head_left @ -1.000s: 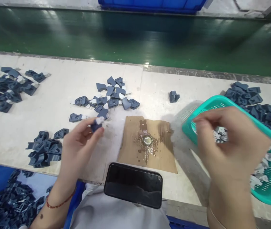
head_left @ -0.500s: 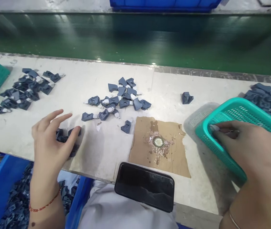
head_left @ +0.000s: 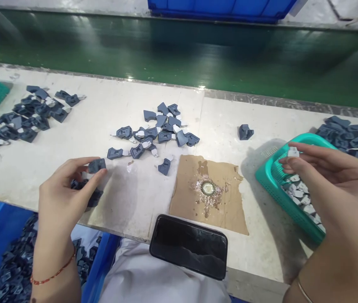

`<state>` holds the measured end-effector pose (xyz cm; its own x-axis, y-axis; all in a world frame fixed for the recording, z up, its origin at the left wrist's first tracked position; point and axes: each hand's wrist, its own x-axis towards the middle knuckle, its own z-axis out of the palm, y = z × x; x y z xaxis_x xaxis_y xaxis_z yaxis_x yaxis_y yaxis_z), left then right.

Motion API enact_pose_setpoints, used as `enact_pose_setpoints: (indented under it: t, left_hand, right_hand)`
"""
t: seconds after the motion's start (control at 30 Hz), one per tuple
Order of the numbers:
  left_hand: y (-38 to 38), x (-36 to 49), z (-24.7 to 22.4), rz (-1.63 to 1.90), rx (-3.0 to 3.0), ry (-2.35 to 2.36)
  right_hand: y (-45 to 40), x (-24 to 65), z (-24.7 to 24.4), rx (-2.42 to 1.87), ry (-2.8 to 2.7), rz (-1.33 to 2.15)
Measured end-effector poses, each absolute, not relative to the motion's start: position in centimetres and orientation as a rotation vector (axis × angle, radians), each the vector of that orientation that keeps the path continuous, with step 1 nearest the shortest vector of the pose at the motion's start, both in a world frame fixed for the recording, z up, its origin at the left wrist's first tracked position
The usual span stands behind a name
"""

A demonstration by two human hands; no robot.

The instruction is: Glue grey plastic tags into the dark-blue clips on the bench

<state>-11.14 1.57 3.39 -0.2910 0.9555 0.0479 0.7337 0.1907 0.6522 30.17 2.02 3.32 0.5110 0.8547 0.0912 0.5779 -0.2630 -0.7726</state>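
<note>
Your left hand (head_left: 65,193) is pinching a blue-gray part (head_left: 96,165), half-hiding a parts pile (head_left: 95,198); your right hand (head_left: 339,189) is pinching a white piece (head_left: 293,152), partly covering a teal basket (head_left: 265,179).

Pale light streaks the glossy green belt (head_left: 103,54) behind the white worktop (head_left: 221,115).

Left of the torn brown cardboard piece (head_left: 229,210), the person's left hand (head_left: 63,193) pinched an angular blue-grey plastic part (head_left: 96,165). Right of the cardboard, the right hand (head_left: 333,185) held a small white plastic piece (head_left: 293,152) above a teal perforated plastic basket (head_left: 278,200). A black rectangular phone (head_left: 189,248) lay just beside the cardboard's near edge.
</note>
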Motion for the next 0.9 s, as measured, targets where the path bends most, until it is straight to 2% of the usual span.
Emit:
enact_pose_setpoints:
  t: [0.1,0.23,0.5,0.6,0.9]
  left_hand:
    - [1.3,-9.2,3.5,0.956,1.284,1.671]
    - [1.2,-6.1,2.9,0.879,1.022,1.181]
    - [1.2,-1.9,1.8,0.732,0.801,0.933]
    - [1.2,-1.1,1.9,0.707,0.778,0.941]
    - [0.8,-0.1,1.3,0.739,0.816,1.057]
  right_hand:
    - [1.9,29.4,3.9,-1.658,-1.089,0.746]
    - [2.3,28.1,4.3,-1.367,-1.1,1.089]
    - [2.6,25.7,2.8,-1.176,-1.024,1.572]
    - [2.5,25.0,2.5,-1.237,-1.123,1.531]
    - [1.8,23.7,1.8,-1.527,-1.549,1.037]
